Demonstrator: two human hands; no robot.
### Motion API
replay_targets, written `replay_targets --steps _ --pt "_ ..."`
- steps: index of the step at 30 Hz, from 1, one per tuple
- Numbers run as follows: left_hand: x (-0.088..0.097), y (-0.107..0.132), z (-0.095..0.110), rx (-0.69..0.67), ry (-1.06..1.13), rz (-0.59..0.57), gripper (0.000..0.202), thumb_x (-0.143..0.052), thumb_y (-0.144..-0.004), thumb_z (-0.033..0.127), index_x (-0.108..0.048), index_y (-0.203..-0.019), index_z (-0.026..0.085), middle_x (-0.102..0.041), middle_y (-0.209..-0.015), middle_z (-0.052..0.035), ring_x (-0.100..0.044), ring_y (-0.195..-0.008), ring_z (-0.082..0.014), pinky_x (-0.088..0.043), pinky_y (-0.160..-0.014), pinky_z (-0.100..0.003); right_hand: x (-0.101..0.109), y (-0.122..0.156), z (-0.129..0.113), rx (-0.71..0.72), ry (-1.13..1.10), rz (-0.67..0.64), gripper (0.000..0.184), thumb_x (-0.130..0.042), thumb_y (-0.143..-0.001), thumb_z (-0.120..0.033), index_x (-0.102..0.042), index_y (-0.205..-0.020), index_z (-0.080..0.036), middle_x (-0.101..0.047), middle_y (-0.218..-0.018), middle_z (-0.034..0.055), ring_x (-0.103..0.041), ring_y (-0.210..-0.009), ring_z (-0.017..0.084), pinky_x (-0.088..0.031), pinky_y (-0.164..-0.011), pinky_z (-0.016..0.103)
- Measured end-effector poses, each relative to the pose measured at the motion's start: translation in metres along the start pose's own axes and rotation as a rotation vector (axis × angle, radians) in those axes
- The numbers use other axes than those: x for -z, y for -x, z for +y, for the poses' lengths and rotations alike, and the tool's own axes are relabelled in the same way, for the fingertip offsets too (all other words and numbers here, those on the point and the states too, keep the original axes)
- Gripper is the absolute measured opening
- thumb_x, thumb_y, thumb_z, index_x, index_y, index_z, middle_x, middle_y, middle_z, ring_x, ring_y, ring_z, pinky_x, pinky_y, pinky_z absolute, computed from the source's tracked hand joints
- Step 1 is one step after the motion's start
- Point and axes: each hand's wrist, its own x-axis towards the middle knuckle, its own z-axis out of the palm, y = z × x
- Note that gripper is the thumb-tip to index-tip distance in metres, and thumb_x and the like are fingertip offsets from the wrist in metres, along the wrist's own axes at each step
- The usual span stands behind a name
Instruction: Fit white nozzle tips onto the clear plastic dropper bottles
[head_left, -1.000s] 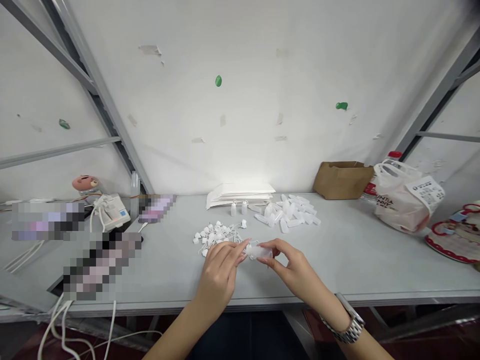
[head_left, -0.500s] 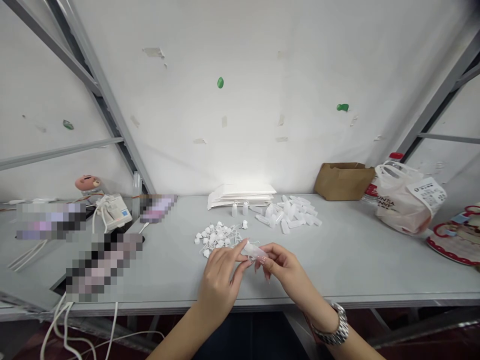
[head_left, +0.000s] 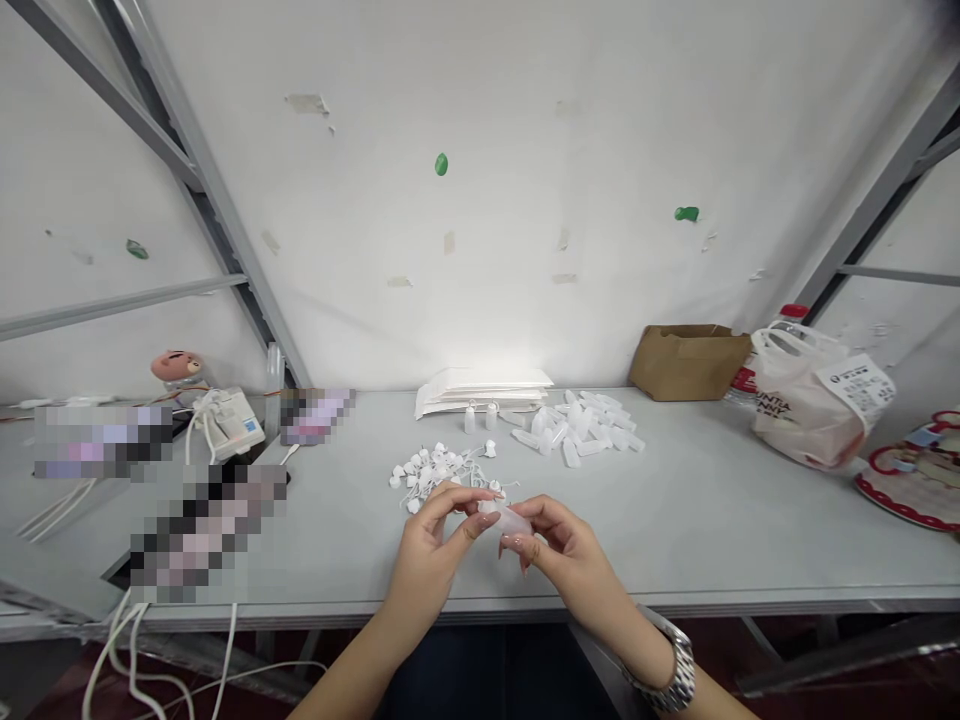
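Plastic bottle (head_left: 511, 520), translucent, lying crosswise between both hands, above table (head_left: 712, 530). Left hand (head_left: 427, 565): half-curled, pinching one end. Right hand (head_left: 574, 565): half-closed, gripping the other end. Corded caps (head_left: 431, 472) just beyond left hand; spare bottles (head_left: 577, 428) farther back.

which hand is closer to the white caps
Left. The left hand is just below the white caps; the right hand is further right, past the plastic bottle.

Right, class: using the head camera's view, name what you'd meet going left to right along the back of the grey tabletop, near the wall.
Pink cartoon-face toy → white electrical socket unit → stack of white paper packets → pile of translucent plastic bottles → brown paper bag → white plastic carrier bag
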Motion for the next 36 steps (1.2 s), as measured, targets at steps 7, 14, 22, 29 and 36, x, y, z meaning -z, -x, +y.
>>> replay_targets --steps 7,14,22,29,36 --pt "-0.001 0.002 0.001 0.046 0.201 -0.049 0.011 -0.072 -0.069 0.030 -0.071 -0.077 0.023 -0.055 -0.086 -0.0023 -0.054 -0.088 -0.0165 -0.044 -0.080 -0.027 0.001 0.008 0.003 0.284 0.333 0.117 0.019 -0.062 -0.080 -0.031 -0.062 -0.097 -0.023 -0.063 -0.084 0.0029 -0.057 -0.080 0.018 -0.045 -0.077 0.034" --pt "0.003 0.000 0.002 0.014 0.243 -0.095 0.013 -0.077 -0.062 0.032 -0.075 -0.071 0.023 -0.055 -0.086 -0.0048 -0.055 -0.088 -0.0199 -0.045 -0.082 -0.032 0.002 0.007 -0.007 0.041 0.014 -0.088 0.022 -0.062 -0.080 -0.038 -0.062 -0.089 -0.019 -0.062 -0.074 0.0013 -0.056 -0.067 0.014 -0.046 -0.061 0.027" --pt "0.005 -0.003 -0.004 -0.046 0.259 -0.062 0.013 -0.079 -0.061 0.028 -0.074 -0.072 0.025 -0.054 -0.088 -0.0043 -0.053 -0.090 -0.0196 -0.045 -0.082 -0.031 -0.002 0.002 -0.010 -0.030 -0.169 -0.111 0.029 -0.065 -0.076 -0.043 -0.063 -0.084 -0.015 -0.058 -0.063 -0.0005 -0.052 -0.058 0.010 -0.043 -0.053 0.023" --pt "0.002 -0.003 -0.008 -0.003 0.369 -0.079 0.013 -0.080 -0.058 0.032 -0.073 -0.065 0.023 -0.055 -0.085 -0.0036 -0.053 -0.088 -0.0180 -0.045 -0.081 -0.030 -0.006 0.005 -0.012 -0.121 -0.283 -0.159 0.035 -0.065 -0.074 -0.047 -0.061 -0.076 -0.013 -0.057 -0.054 -0.0008 -0.048 -0.047 0.009 -0.037 -0.044 0.021" --pt "-0.002 -0.002 -0.009 0.095 0.532 -0.169 0.023 -0.083 -0.049 0.040 -0.072 -0.059 0.023 -0.052 -0.084 -0.0031 -0.052 -0.082 -0.0180 -0.047 -0.070 -0.029 -0.009 0.006 -0.006 -0.283 -0.598 -0.351 0.036 -0.061 -0.079 -0.044 -0.063 -0.074 -0.009 -0.054 -0.050 -0.0008 -0.037 -0.040 0.005 -0.030 -0.047 0.021"
